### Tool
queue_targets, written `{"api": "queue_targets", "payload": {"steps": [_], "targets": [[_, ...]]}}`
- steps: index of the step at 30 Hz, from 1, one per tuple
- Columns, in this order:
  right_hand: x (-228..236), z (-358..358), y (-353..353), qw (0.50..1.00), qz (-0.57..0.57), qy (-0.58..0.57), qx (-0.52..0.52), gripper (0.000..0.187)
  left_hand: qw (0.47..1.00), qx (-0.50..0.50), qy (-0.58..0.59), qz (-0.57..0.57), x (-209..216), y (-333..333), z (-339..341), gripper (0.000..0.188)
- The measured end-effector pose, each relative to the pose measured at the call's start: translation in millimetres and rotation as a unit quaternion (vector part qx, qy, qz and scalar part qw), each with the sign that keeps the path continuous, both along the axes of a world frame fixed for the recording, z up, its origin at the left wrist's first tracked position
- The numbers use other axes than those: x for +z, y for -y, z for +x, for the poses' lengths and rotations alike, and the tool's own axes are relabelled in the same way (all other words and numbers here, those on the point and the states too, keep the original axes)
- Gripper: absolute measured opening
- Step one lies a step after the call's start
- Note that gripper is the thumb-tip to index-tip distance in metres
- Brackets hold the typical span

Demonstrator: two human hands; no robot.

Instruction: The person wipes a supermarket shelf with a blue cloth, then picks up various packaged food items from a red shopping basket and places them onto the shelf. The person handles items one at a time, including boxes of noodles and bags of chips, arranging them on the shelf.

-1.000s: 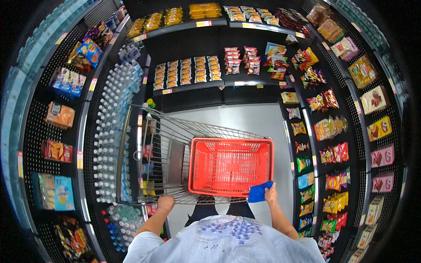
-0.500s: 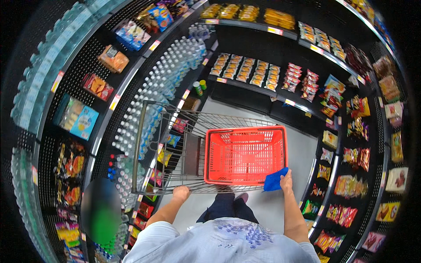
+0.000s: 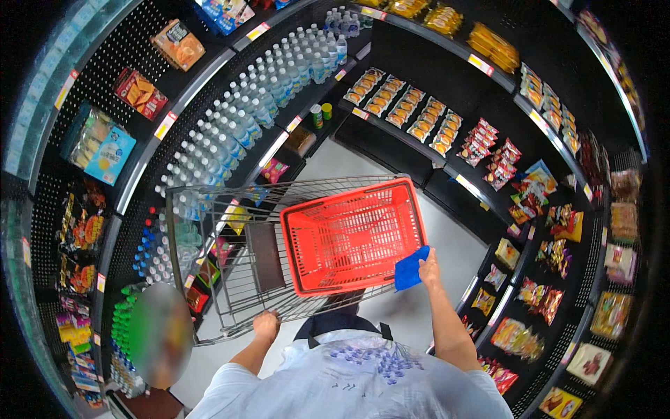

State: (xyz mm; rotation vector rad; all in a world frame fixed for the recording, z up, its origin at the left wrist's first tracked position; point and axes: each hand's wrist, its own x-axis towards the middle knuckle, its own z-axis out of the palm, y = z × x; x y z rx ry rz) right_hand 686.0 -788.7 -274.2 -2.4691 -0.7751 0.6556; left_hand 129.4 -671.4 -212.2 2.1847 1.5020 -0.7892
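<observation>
A wire shopping cart stands crosswise in front of me, with a red plastic basket resting in its right part. No goods show inside the basket. My left hand is closed around the cart's near rim, left of the basket. My right hand pinches a blue cloth at the basket's right near corner. The cloth hangs over the outer side there, touching the rim or very close to it.
Curved shelves close in on both sides. Water bottles and boxed snacks fill the left, packaged buns the back, and bagged snacks the right. A blurred patch hides something at lower left. Grey floor shows beneath.
The cart and basket have swung leftward in view and now sit tilted. Both hands moved left with them; the right one, still holding the cloth, also rose slightly. The shelves have shifted round.
</observation>
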Motion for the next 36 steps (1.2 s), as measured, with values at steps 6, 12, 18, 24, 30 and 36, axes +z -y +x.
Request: {"api": "queue_targets", "payload": {"steps": [6,12,18,24,30,36], "targets": [[49,7,-94,0.996,-0.044,-0.03,0.076,0.058,0.994,0.104,-0.012,-0.026,7,27,12,0.027],[50,17,-170,0.986,-0.067,-0.008,0.151,0.055,0.983,0.181,-0.021,-0.034,6,35,33,0.022],[59,9,-251,0.972,-0.071,-0.037,0.223,0.057,0.969,0.247,0.003,-0.005,6,50,46,0.019],[69,-7,-315,0.954,-0.062,-0.041,0.291,0.061,0.951,0.285,-0.086,0.085,-2,51,59,0.018],[55,-16,-351,0.938,-0.034,-0.009,0.346,0.061,0.828,0.508,-0.095,0.219,42,27,148,0.066],[60,2,-371,0.907,-0.052,-0.052,0.415,0.066,0.671,0.67,-0.076,0.309,16,37,220,0.09]]}}
